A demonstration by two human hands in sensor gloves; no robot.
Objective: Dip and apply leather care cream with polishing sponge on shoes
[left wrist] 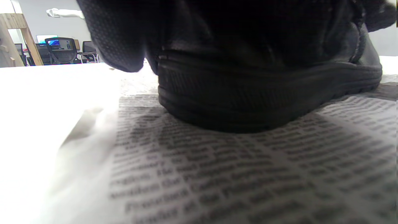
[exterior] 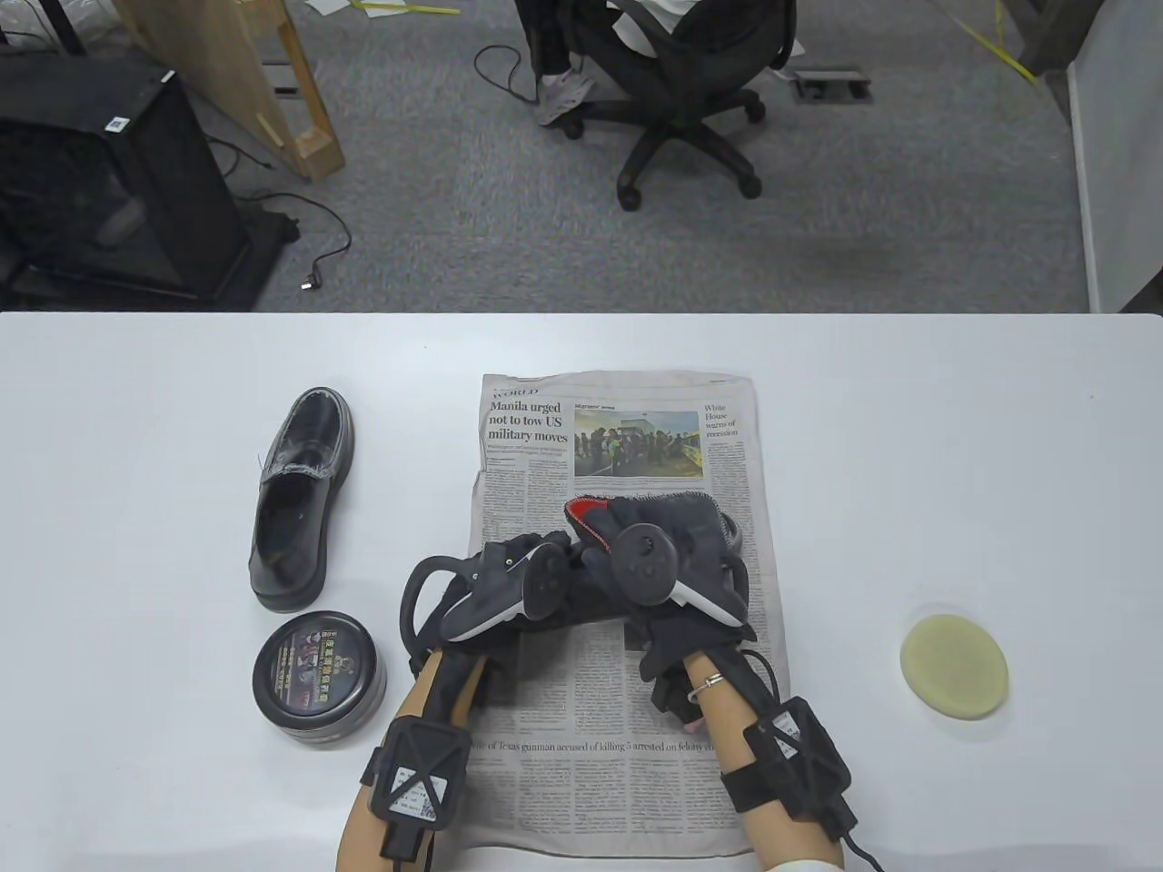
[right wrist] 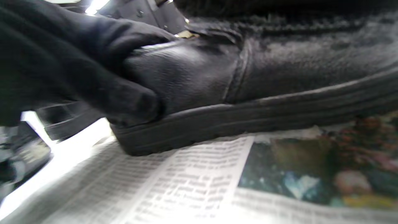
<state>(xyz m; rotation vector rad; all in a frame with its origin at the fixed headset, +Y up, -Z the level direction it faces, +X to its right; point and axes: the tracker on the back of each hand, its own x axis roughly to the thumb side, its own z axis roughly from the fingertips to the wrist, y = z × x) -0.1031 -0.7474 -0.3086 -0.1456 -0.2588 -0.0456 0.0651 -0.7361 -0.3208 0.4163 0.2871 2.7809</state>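
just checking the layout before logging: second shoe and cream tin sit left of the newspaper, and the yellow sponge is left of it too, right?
Not quite. The table view shows the polishing sponge lying on the bare table to the right of the newspaper, not the left. The rest holds: the second shoe and the closed cream tin sit left of the newspaper.

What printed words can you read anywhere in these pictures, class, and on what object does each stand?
All on the spread newspaper sheet:
"WORLD"
"Manila urged not to tow US military moves"
"White House warns of recession"
"...of Texas gunman accused of killing 5 arrested on felony ch...", partly hidden by the forearms.
Its body text: too small.
Round black cream tin lid label: too blurred to read.
White forearm-strap stickers: unreadable.
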